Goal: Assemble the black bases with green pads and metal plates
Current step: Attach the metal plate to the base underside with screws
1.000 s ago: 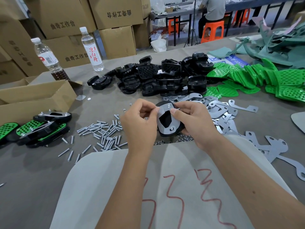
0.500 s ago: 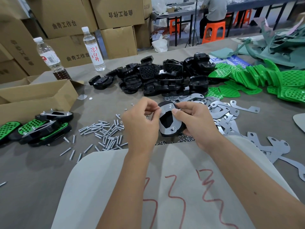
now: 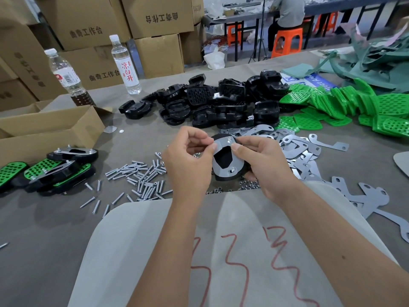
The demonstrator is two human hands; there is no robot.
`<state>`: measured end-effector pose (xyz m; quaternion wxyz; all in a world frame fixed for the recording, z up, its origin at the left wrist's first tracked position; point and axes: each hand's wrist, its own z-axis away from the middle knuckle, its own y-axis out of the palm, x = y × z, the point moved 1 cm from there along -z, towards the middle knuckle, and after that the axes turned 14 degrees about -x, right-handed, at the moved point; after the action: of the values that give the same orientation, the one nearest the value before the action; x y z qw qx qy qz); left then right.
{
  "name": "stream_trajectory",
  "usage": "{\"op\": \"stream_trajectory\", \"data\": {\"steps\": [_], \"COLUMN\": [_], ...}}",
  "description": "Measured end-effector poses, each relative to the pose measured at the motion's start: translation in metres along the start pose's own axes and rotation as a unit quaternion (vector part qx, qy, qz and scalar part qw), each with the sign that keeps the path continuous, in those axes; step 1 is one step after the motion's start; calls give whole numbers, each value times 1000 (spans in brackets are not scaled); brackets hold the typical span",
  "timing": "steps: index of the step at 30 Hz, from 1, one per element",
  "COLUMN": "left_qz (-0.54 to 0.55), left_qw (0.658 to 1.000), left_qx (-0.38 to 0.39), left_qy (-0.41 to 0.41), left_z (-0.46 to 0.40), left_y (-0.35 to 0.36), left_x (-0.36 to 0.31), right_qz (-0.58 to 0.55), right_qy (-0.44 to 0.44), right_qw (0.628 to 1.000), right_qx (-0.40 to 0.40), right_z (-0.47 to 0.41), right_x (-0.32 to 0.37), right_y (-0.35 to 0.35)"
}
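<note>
Head cam view showed barely anything had moved over the last second — the part in the hands sat a touch higher and more square to the camera, and that was about it. So my guess is the job was stuck on the same fiddly step: getting a nut or screw seated at the top hole of the metal plate (image 3: 228, 155), which lay flat on the black base (image 3: 224, 160).

The left hand (image 3: 190, 160) had its fingers curled in, thumb and forefinger pinched right at the plate's upper left edge. Whether there was a tiny nut between them I couldn't tell — too small. The right hand (image 3: 265, 165) gripped the base from the right side, thumb pressed down on the plate's inner edge, other fingers wrapped underneath. Both forearms came in from below, wrists raised off the worktop (image 3: 44, 229), so the part was held up just above the small pile of nuts (image 3: 247, 186).

Loose screws (image 3: 141, 176) lay left of the hands, finished units (image 3: 55, 169) further left, spare black bases (image 3: 221, 103), green pads (image 3: 332, 103) and plates (image 3: 298, 147) behind and to the right.
</note>
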<state>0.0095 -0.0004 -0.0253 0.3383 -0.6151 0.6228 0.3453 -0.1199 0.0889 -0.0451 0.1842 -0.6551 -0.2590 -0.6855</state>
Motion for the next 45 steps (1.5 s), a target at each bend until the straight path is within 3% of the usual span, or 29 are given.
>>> {"op": "stream_trajectory", "data": {"steps": [5, 7, 9, 11, 15, 18, 21, 29, 37, 42, 45], "left_qz": [25, 45, 90, 131, 143, 146, 131, 102, 116, 105, 104], "left_qw": [998, 985, 942, 903, 889, 884, 886, 880, 865, 872, 873], "left_qx": [-28, -20, 52, 131, 160, 161, 182, 239, 288, 262, 216], "left_qy": [-43, -163, -320, -389, -405, -414, -406, -398, -394, -399, -425], "left_z": [0, -1, -1, 1, -1, -2, 0, 1, 1, 1, 2], "left_y": [0, 0, 1, 0, -3, -5, -4, -7, -9, -7, -5], "left_x": [-2, 2, 4, 1, -1, 0, 0, -2, -3, 0, 1], "right_qz": [-12, -16, -22, -17, 61, 196, 198, 133, 94, 86, 100], "right_qy": [-4, 0, 2, -5, -63, -221, -308, -280, -210, -192, -191], "right_qw": [1000, 1000, 999, 1000, 996, 953, 930, 950, 973, 977, 977], "right_qx": [-13, -23, -23, -15, -10, -66, -25, 39, 12, 31, 3], "right_z": [-2, -4, -4, -3, 1, 0, 2, -3, -3, -2, -4], "right_x": [-1, -1, -1, 0, 1, 4, 9, 8, 5, 2, 1], "right_y": [0, 0, 0, 0, 0, -3, -1, -2, -5, -2, -3]}}
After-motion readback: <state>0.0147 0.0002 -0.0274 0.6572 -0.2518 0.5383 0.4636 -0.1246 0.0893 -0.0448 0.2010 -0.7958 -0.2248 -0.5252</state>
